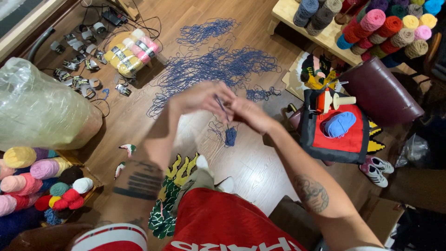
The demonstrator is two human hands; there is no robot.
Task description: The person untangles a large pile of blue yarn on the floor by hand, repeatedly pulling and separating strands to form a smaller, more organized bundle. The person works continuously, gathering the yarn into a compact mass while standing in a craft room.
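Observation:
My left hand (200,97) and my right hand (251,114) meet in front of me, both pinching a strand of dark blue yarn (222,108) stretched between them. A small knotted clump of the same yarn (230,135) dangles just below the hands. Behind them a large loose tangle of blue yarn (216,65) is spread over the wooden floor (260,162). My knee in red shorts (218,223) is at the bottom.
A pack of yellow and pink yarn skeins (130,52) lies at the back left. Yarn cones (385,25) fill a shelf at top right. A light blue yarn ball (339,124) rests on a red and black rug piece. A clear plastic bag (42,107) and yarn balls (42,183) are at left.

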